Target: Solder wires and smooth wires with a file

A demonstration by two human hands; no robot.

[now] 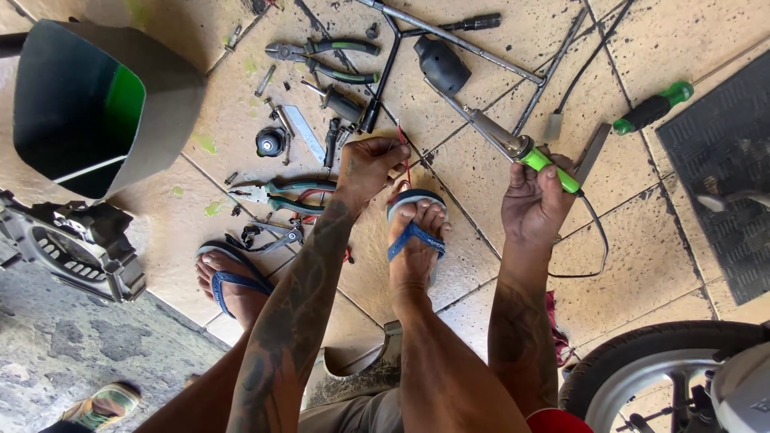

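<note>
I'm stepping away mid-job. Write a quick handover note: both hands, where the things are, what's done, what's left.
Left hand: pinching a thin red wire above the sandalled foot.
Right hand: gripping the green-handled soldering iron, tip pointing away from the wire.
Pliers and a screwdriver lie on the tiled floor.
Done: wire and iron in hand.
Left: iron not yet at the wire.

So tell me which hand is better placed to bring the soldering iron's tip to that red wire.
Right, probably. The right hand grips the soldering iron by its green handle, its tip aimed toward the red wire. The left hand is pinching that wire, so it appears occupied.
</note>
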